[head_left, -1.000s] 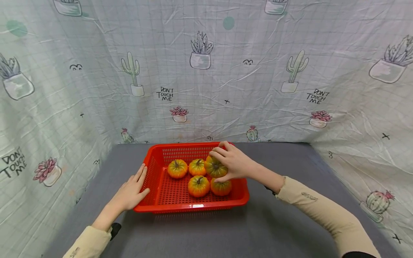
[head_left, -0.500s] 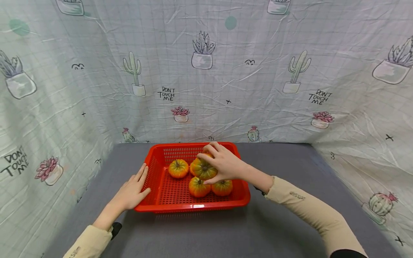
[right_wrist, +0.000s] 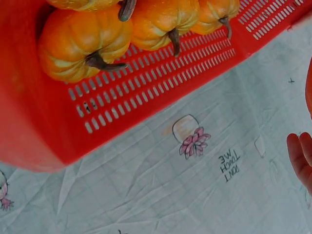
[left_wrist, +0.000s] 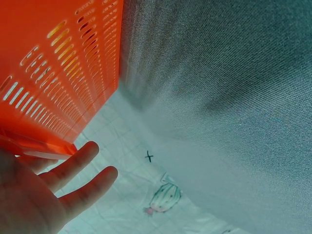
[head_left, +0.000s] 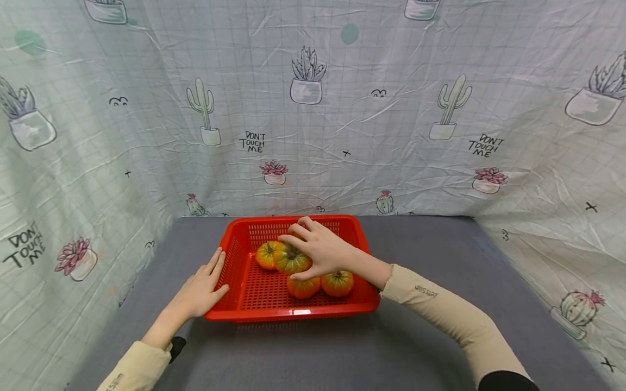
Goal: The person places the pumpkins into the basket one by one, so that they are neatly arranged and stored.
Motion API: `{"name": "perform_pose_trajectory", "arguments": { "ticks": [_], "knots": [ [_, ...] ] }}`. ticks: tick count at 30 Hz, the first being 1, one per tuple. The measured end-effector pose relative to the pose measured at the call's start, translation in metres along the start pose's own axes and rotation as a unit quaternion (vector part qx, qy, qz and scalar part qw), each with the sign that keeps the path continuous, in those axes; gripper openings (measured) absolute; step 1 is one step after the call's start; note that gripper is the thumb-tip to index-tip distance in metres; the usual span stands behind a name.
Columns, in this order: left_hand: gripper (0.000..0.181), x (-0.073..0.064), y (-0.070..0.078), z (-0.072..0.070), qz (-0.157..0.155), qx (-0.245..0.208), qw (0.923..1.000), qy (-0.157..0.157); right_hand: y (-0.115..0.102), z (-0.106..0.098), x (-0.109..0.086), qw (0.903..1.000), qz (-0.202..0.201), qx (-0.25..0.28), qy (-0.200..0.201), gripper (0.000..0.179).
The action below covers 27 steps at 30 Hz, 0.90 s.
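A red plastic basket (head_left: 293, 314) holds several small orange pumpkins. My right hand (head_left: 323, 251) grips one yellow-orange pumpkin (head_left: 292, 260) from the right, thumb in front and fingers behind, above the basket floor. It overlaps a pumpkin (head_left: 265, 255) at the back left; whether they touch I cannot tell. Two more sit nearer the front, one pumpkin (head_left: 304, 288) partly under my thumb and another pumpkin (head_left: 337, 283) to its right. In the right wrist view the held pumpkin (right_wrist: 309, 90) barely shows. My left hand (head_left: 198, 290) rests on the basket's left rim, fingers extended.
The basket stands on a grey tabletop (head_left: 293, 358). Behind and at both sides hangs a pale curtain (head_left: 342, 125) printed with cacti and potted plants. Slotted basket walls (left_wrist: 63, 63) rise beside my left hand.
My right hand has carried the gripped pumpkin leftward across the basket, from the right side to near the back-left pumpkin. My left hand has stayed on the rim.
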<state>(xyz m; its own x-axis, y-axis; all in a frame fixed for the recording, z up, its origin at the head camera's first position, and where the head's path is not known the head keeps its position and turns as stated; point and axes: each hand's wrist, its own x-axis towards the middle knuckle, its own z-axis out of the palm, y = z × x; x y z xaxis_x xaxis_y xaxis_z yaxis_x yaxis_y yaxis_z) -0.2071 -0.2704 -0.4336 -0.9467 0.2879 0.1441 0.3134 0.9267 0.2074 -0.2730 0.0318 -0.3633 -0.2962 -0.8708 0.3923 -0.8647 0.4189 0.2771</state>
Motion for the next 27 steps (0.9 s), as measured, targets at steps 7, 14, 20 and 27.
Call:
{"name": "perform_pose_trajectory", "arguments": {
  "ticks": [7,14,20,27],
  "knots": [
    [0.07,0.0,0.0,0.001,-0.001,-0.001,1.0,0.001,-0.004,0.017,0.012,0.9995,0.003,0.011,-0.028,0.079],
    [0.07,0.0,0.001,0.0,0.006,0.002,1.0,0.006,-0.011,0.033,0.02,0.9974,0.007,0.019,-0.069,0.078],
    [0.07,0.0,0.0,0.001,0.005,0.002,1.0,0.003,-0.016,0.044,0.024,0.9958,0.001,0.005,-0.092,0.079],
    [0.072,0.0,0.0,0.0,-0.002,0.003,1.0,-0.004,-0.019,0.05,0.031,0.9935,-0.002,0.023,-0.111,0.079]
  ]
}}
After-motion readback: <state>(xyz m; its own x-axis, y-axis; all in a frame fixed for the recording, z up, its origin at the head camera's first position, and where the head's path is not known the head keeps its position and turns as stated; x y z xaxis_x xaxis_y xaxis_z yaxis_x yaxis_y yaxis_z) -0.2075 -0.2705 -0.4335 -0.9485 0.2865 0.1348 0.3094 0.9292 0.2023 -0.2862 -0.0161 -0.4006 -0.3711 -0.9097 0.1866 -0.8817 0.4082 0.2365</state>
